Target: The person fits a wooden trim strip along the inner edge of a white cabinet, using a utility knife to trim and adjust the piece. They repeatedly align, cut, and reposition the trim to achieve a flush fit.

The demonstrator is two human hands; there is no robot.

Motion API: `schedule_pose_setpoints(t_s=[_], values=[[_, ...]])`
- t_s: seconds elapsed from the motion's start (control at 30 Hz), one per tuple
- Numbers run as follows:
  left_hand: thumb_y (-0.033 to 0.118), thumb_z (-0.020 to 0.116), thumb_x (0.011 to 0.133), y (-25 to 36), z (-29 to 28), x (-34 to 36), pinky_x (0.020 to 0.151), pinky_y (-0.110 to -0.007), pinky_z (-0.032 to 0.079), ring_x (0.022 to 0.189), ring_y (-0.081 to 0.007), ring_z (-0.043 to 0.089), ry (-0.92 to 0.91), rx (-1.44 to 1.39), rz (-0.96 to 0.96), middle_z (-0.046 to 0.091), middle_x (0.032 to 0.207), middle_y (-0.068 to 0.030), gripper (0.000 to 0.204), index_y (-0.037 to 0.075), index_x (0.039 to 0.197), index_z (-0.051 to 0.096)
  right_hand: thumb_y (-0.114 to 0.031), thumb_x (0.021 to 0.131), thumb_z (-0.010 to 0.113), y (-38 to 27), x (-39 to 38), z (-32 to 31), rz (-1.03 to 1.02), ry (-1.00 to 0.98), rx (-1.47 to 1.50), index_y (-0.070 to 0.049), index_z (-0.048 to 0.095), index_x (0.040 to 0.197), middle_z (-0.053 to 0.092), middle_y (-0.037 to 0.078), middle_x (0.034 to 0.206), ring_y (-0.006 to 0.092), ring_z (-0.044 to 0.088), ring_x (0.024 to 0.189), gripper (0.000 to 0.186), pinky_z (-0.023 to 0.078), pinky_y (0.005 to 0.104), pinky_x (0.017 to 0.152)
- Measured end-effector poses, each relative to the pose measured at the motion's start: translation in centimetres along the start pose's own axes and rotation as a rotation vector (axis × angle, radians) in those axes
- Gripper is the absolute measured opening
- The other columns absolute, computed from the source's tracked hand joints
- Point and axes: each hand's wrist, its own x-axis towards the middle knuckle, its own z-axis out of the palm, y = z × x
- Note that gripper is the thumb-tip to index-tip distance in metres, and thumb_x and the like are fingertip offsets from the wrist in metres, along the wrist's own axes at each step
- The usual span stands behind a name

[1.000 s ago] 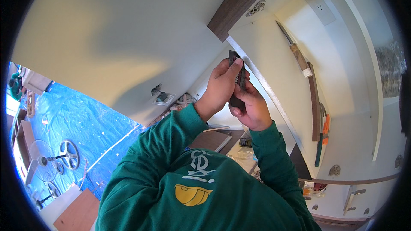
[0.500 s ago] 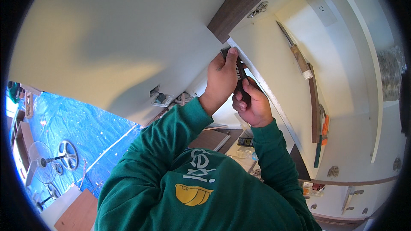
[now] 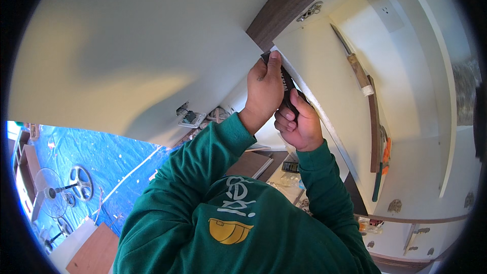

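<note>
Black tool (image 3: pixel 287 85): matt, material unclear. Person's sweater (image 3: pixel 284 238): matt green cloth. Large panel (image 3: pixel 137 35): smooth off-white, low sheen. Trim (image 3: pixel 294 4): brown wood-grain finish. Floor sheet (image 3: pixel 119 155): blue plastic, crinkled, glossy. Hinge (image 3: pixel 310 11): shiny metal.

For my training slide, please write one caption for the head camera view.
Left hand and right hand grip a black object beside a pale cabinet panel.

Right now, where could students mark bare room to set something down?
Blue sheeting shows bare, scattered specks aside, between the large pale panel and the fan. It is crowded where the left hand and right hand hold the black object beside the white board edge.
</note>
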Motion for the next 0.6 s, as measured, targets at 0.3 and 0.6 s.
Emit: schedule_pose_setpoints(t_s=[0.3, 0.6], values=[[0.019, 0.05, 0.098, 0.08, -0.77, -0.26, 0.056, -0.027, 0.044, 0.065, -0.0111, 0.055, -0.07, -0.049, -0.096, 0.06, 0.078, -0.0026, 0.02, 0.002, 0.097, 0.061, -0.034, 0.102, 0.052, 0.17, -0.35, 0.47, -0.039, -0.023, -0.067, -0.011, 0.053, 0.105, 0.046, -0.002, 0.06, 0.008, 0.039, 0.047, 0.023, 0.032, 0.0214, 0.044], [0.022, 0.05, 0.1, 0.64, -0.84, -0.5, 0.057, -0.025, 0.043, 0.065, -0.0082, 0.054, -0.106, -0.008, -0.067, 0.059, 0.077, -0.0007, 0.022, 0.004, 0.095, 0.06, -0.038, 0.104, 0.047, 0.51, 0.22, -0.23, -0.044, 0.013, 0.0, -0.01, 0.055, 0.11, 0.04, -0.005, 0.053, 0.0065, 0.033, 0.042, 0.029, 0.029, 0.0223, 0.043]])
